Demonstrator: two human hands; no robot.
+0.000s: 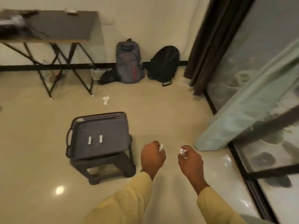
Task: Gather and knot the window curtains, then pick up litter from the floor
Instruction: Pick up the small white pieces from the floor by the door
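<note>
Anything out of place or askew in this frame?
Yes. A crumpled white scrap lies loose on the floor just past the folding table's foot: litter not yet picked up. The dark tray sits skewed on the stool, overhanging its left side. Nothing looks spilled or broken.

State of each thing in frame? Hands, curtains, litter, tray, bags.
left hand: pinches white scrap
right hand: pinches another white scrap
green curtain: hangs loose, unknotted
dark curtain: hangs loose, unknotted
crumpled paper: lies on floor
tray: sits on stool, holds two white pieces
grey backpack: upright against wall
black backpack: leans on wall
</note>
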